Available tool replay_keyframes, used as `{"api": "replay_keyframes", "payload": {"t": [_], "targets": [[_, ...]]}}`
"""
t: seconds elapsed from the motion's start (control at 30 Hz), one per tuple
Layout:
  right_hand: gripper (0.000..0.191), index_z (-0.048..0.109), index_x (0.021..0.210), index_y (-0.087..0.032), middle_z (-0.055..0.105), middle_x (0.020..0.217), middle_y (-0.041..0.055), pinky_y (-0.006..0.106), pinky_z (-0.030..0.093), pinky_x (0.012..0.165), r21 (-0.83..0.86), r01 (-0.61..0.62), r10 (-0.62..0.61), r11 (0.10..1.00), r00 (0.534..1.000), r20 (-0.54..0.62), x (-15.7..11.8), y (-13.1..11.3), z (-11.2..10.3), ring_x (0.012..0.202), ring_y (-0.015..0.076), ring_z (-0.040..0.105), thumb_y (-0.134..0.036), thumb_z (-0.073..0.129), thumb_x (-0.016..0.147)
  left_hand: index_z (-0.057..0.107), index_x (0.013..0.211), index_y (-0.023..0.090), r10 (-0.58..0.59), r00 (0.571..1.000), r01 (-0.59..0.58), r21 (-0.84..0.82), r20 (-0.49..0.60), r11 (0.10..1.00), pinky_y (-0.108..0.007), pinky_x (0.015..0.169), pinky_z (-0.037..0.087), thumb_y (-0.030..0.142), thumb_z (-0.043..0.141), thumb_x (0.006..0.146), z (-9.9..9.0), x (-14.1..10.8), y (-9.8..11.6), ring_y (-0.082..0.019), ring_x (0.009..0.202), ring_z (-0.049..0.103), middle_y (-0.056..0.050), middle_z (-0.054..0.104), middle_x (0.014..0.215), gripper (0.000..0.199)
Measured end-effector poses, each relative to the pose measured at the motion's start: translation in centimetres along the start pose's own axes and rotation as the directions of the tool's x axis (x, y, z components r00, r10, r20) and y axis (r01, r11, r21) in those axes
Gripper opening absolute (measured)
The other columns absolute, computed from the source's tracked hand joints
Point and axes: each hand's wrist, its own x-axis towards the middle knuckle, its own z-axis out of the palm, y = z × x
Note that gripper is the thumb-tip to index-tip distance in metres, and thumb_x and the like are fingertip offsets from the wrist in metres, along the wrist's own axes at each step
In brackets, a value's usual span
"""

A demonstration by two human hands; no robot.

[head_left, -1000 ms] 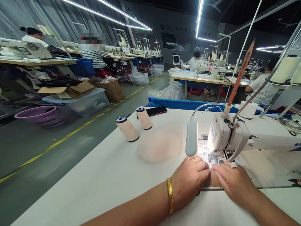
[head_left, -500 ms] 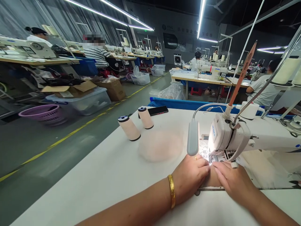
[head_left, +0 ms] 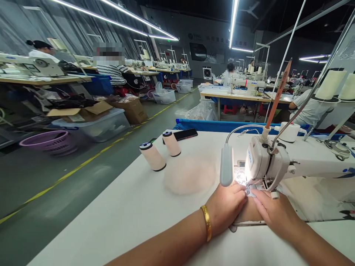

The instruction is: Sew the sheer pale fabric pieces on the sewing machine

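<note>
Since half a second earlier, the left wrist had shifted slightly inward toward the sewing machine (head_left: 259, 157), the right hand had hardly moved, and the view had tipped up a little. The tan cloth (head_left: 251, 212) lay on the right part of the desk (head_left: 138, 210), between the two hands, in front of the machine's foot. White lace (head_left: 240, 174) lay brightly lit just beyond the left hand (head_left: 227, 207). That hand's fingers were curled and drawn together at the cloth beside the foot; whether they pinched it, I could not tell. The fingers of the right hand (head_left: 277, 210) reached forward over the cloth, close to the left fingertips; their grip could not be made out either.

A gold bracelet (head_left: 206, 223) circled the left wrist. A grey lamp (head_left: 226, 166) hung just left of the machine's head, and a brownish pencil (head_left: 279, 94) stood tilted on top of it. Two spools of pale thread, a nearer one (head_left: 153, 157) and a farther one (head_left: 172, 144), stood near the desk's far left corner, with a phone (head_left: 184, 136) by the far edge. Beyond the left edge, a purple basket (head_left: 48, 142) stood on the floor.
</note>
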Motion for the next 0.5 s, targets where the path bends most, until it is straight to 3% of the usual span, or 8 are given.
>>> {"api": "replay_keyframes", "payload": {"t": [0.13,0.27,0.37,0.43,0.5], "targets": [[0.033,0.069,0.123,-0.022,0.076,0.092,0.0077,0.034,0.049,0.067,0.043,0.037,-0.038,0.998,0.999,0.028,-0.2,0.1,0.2,0.081,0.0263,0.071,-0.019,0.042,0.105,0.067,0.091,0.019,-0.017,1.000,0.017,0.013,-0.006,1.000,-0.037,0.085,0.054,0.014,0.048,0.101,0.4,-0.1,-0.1,-0.024,0.093,0.066,-0.007,0.075,0.101,0.022],[0.030,0.067,0.114,-0.021,0.069,0.078,0.0046,0.033,0.041,0.065,0.036,0.142,-0.140,0.989,0.987,-0.074,-0.2,-0.3,0.3,0.071,0.0229,0.063,-0.011,0.041,0.102,0.062,0.079,0.018,-0.019,0.999,0.016,0.075,0.040,0.997,-0.033,0.074,0.051,0.011,0.049,0.098,0.2,0.0,-0.1,-0.022,0.083,0.063,-0.005,0.074,0.095,0.024],[0.027,0.064,0.095,-0.021,0.063,0.074,0.0026,0.032,0.039,0.065,0.034,0.237,-0.231,0.971,0.966,-0.115,-0.8,-1.7,-0.8,0.067,0.0203,0.054,-0.007,0.042,0.099,0.056,0.070,0.019,-0.036,0.997,0.030,0.090,0.072,0.996,-0.032,0.068,0.047,0.009,0.047,0.094,-0.7,-0.3,0.4,-0.020,0.074,0.059,-0.005,0.071,0.084,0.028],[0.022,0.061,0.086,-0.021,0.062,0.074,0.0021,0.033,0.039,0.065,0.005,0.283,-0.281,0.959,0.955,-0.096,-1.7,-2.9,-1.9,0.069,0.0198,0.052,-0.008,0.047,0.098,0.055,0.066,0.020,-0.062,0.995,0.057,0.070,0.077,0.996,-0.032,0.065,0.044,0.008,0.043,0.094,-1.3,-0.9,1.1,-0.019,0.068,0.057,-0.004,0.067,0.076,0.032],[0.016,0.060,0.085,-0.022,0.062,0.075,0.0015,0.033,0.040,0.065,-0.017,0.294,-0.294,0.956,0.954,-0.052,-2.8,-3.6,-2.9,0.069,0.0192,0.051,-0.011,0.053,0.095,0.059,0.069,0.021,-0.066,0.985,0.069,-0.011,0.157,0.998,-0.030,0.061,0.043,0.009,0.044,0.094,-1.8,-1.9,1.7,-0.018,0.066,0.058,-0.003,0.067,0.074,0.031]]}}
